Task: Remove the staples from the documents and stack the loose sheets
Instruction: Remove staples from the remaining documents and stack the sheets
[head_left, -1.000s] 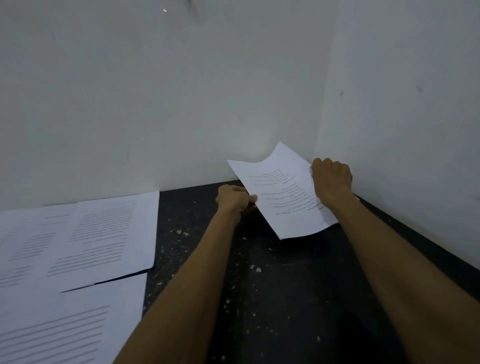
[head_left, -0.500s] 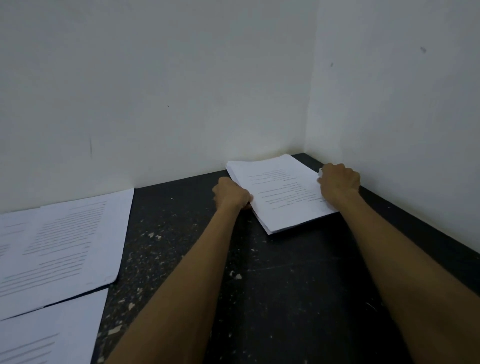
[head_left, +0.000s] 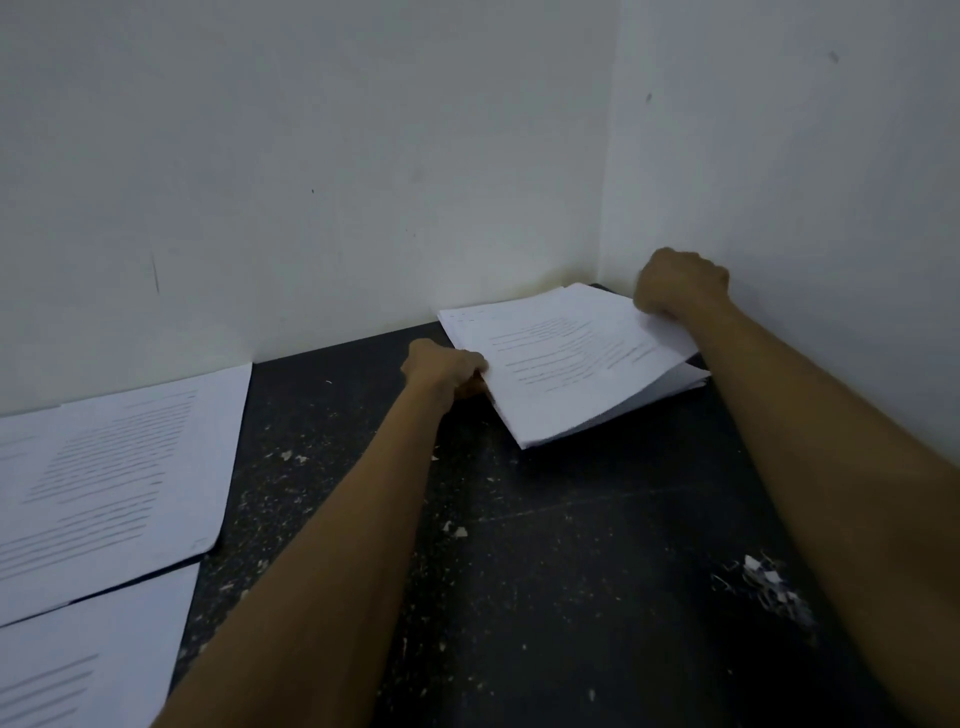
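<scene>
A stack of loose printed sheets (head_left: 561, 364) lies in the far right corner of the dark table (head_left: 545, 545). My left hand (head_left: 444, 366) grips the stack's left edge. My right hand (head_left: 678, 283) grips its far right edge and has that side of the upper sheets raised off the sheets below. More printed documents (head_left: 119, 467) lie flat at the left, one overlapping another (head_left: 88, 660) nearer me. A small heap of pulled staples and paper scraps (head_left: 769, 587) sits at the right, near my right forearm.
White walls meet in a corner just behind the stack. Pale flecks dot the tabletop between my arms.
A sheet held in the air came down onto the corner stack. Since then my right hand has lifted the right edge of the upper sheets. The view shifted right.
</scene>
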